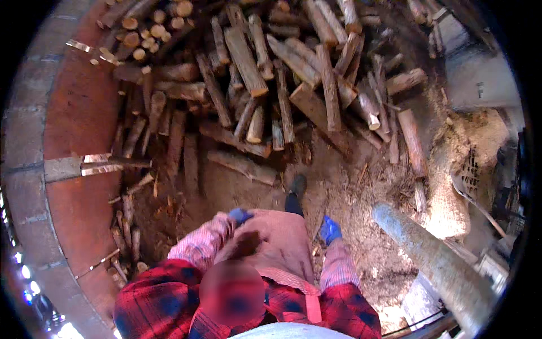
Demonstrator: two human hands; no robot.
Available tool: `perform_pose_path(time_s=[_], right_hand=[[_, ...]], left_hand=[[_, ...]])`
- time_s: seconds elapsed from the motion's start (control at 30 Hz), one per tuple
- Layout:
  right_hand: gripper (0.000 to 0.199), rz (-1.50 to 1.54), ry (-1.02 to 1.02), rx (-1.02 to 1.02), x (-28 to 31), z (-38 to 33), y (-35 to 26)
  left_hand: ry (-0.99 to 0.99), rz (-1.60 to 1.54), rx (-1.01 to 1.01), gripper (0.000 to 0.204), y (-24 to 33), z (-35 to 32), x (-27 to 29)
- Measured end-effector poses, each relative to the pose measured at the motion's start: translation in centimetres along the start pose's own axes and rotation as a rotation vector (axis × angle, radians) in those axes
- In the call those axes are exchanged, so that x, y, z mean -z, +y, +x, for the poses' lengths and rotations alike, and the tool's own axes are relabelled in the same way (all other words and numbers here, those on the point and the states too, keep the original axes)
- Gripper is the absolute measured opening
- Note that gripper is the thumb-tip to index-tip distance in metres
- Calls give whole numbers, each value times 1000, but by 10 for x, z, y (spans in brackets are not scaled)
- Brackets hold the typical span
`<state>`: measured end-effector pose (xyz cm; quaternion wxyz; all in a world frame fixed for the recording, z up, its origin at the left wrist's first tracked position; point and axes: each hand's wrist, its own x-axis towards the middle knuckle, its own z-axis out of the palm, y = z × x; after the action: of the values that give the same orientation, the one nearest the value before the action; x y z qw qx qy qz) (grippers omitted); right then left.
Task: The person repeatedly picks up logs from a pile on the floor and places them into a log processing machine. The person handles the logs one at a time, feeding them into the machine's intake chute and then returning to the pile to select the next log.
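Note:
My left hand [241,215], in a blue glove, is at the upper left edge of the brownish-pink apron [276,237]. Its fingers are blurred, so their pose is unclear, and no object shows in it. On the other side of the apron hangs my right hand [330,229], also blue-gloved, with its fingers loosely extended and nothing visible in them. Ahead of both hands, a cut log [243,166] lies on the dirt ground, nearest to me at the foot of a large heap of firewood logs [245,59]. One dark boot [298,183] shows past the apron.
A thick, mottled pole [435,257] slants in from the lower right. Beyond it are pale sawdust [449,212] and a long-handled shovel [480,204]. Rust-red panels [82,220] border the left side. Round log ends [158,31] are stacked at the far left.

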<state>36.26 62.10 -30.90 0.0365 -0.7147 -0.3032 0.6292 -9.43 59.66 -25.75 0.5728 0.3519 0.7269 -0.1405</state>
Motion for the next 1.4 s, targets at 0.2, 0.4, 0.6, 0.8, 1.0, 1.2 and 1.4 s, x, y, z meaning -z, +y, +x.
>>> perform_pose_path(time_s=[0.2,0.4,0.6,0.8,1.0,1.2,1.4], right_hand=[[44,517,78,164,72,189,-165],[92,152,504,290,71,364,-335],[79,62,204,383,55,331,-301],[55,638,-189,292,-14,70,-200],[39,1277,-286,-4,-61,-237,-63],[50,1131,634,223,-114,-479,12],[88,718,1716,635,-95,-654,-44]], left_hand=[[187,-357,-254,82,178,165,84],[528,-340,-108,112,325,342,93],[307,-450,-219,83,320,311,94],[-630,-1194,-351,38,186,77,142],[-666,-1062,-61,46,136,-133,84],[-1001,-843,76,44,156,-150,-47],[-1202,-271,8,39,183,-215,-74]])
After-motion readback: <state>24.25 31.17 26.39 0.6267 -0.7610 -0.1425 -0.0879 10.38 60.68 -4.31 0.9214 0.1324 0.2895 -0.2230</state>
